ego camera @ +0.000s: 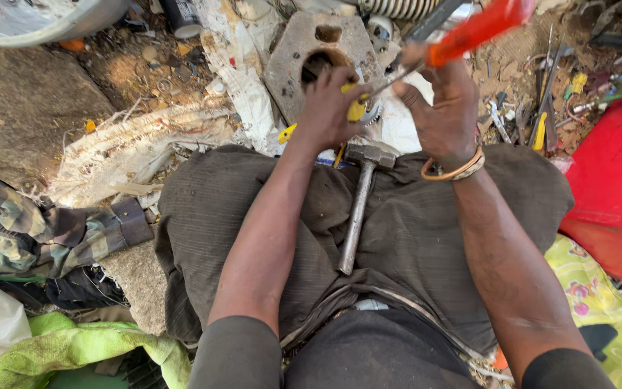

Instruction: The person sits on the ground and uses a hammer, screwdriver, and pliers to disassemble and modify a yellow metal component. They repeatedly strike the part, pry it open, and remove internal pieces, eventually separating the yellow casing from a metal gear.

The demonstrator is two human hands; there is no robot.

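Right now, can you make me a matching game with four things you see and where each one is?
Things:
1. hammer
2. screwdriver
3. yellow part
4. red panel

Places:
A. in the left hand
B. lying on the lap
C. on the ground at the right edge
D. in the right hand

Pairs: 1-B, 2-D, 3-A, 4-C

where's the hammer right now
In the head view the hammer lies on the person's lap near the middle, its metal head just below the left hand and beside the right hand, which holds an orange-handled screwdriver.
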